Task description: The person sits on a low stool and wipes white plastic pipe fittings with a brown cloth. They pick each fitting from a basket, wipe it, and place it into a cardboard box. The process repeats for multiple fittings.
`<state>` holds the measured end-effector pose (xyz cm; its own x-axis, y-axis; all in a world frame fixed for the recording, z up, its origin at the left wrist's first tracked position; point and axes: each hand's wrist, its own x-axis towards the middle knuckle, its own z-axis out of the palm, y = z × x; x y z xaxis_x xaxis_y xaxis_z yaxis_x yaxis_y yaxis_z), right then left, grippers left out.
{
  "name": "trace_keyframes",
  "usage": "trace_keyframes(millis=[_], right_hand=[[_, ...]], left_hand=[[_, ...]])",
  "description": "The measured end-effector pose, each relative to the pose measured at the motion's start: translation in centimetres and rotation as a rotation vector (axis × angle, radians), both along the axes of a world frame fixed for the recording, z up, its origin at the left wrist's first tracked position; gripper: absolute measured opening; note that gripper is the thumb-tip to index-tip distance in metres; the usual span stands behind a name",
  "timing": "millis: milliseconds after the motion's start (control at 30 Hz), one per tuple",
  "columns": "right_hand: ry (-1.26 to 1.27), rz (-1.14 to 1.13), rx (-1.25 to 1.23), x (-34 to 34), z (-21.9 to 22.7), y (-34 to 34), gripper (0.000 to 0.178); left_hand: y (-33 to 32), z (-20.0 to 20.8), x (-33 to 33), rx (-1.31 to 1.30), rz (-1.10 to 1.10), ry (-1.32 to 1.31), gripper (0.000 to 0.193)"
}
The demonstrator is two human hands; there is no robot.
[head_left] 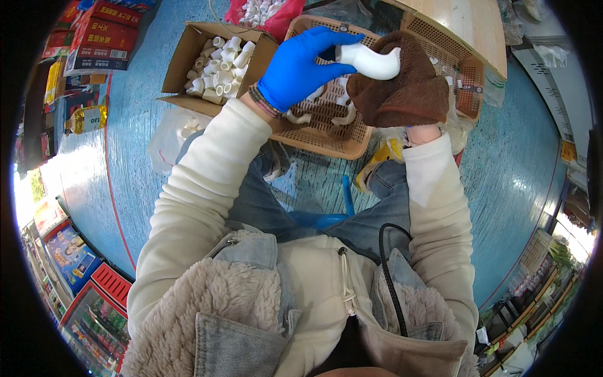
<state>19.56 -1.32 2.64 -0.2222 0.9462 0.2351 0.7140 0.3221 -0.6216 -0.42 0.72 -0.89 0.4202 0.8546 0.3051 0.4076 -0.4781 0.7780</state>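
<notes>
My left hand (298, 68), in a blue glove, pinches a white curved pipe-like piece (375, 61) by its narrower, greyish end, between thumb and fingers. The rounded, bent end of the piece lies against a brown towel (402, 94). That towel covers my right hand (422, 133), and only a bit by the wrist shows; its fingers are hidden under the cloth. Both hands are raised over a tan plastic basket (348, 147), where several white curved pieces (344, 115) lie.
Left of the basket, an open cardboard box (177, 60) is full of short white fittings (220, 66). Behind stands a pink bag (282, 25) with more white pieces. A second tan basket (471, 75) and a wooden board (461, 22) are at the right. A clear plastic bag (164, 135) lies by the box.
</notes>
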Motion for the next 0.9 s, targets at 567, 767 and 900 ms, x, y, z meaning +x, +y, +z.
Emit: trace_keyframes(millis=[567, 767, 900], right_hand=[[0.341, 0.165, 0.077, 1.9, -2.8, 1.4, 0.066], [0.163, 0.054, 0.226, 1.3, -1.6, 1.3, 0.074], [0.845, 0.146, -0.135, 0.3, -2.2, 1.2, 0.086]], left_hand=[[0.7, -2.9, 0.6, -1.121, -0.015, -1.177, 0.038], [0.5, -2.9, 1.1, -1.150, 0.071, -1.145, 0.034], [-0.5, -1.6, 1.8, -0.665, 0.133, -0.732, 0.035]])
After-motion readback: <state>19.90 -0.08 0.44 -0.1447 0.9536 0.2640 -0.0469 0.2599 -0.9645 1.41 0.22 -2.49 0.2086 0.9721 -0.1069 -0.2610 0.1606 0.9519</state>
